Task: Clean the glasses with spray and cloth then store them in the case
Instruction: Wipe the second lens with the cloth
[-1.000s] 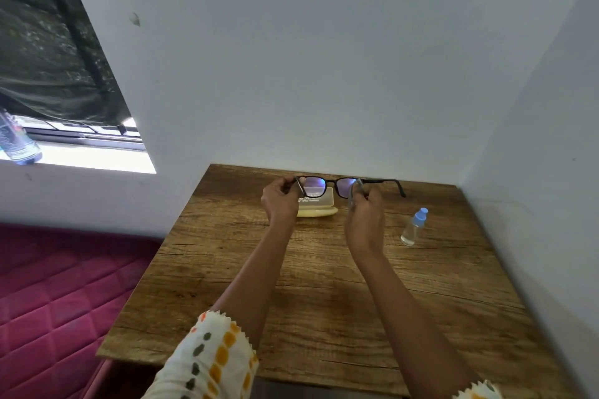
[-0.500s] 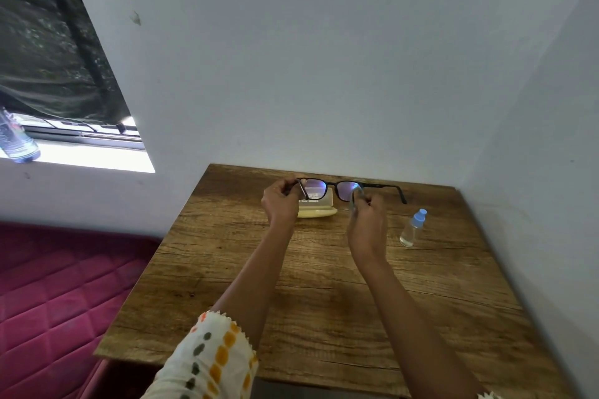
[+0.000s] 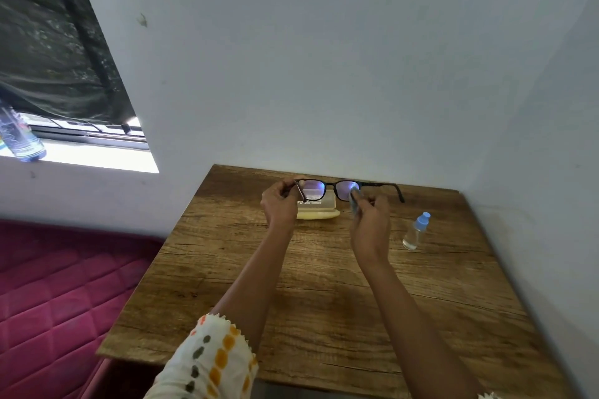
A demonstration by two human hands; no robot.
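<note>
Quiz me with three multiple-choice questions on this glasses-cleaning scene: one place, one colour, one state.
1. Where is the spray bottle?
A) on the floor
B) upright on the table, right of the right hand
C) in a drawer

2. What colour is the case?
A) black
B) pale yellow
C) green

3. What state are the glasses in?
A) folded shut
B) lying flat on the wood
C) held up, unfolded, being wiped

Answers:
1. B: it stands on the wood beside that hand.
2. B: its shell looks pale yellow.
3. C: the left hand grips one end and the right hand presses the cloth to a lens.
</note>
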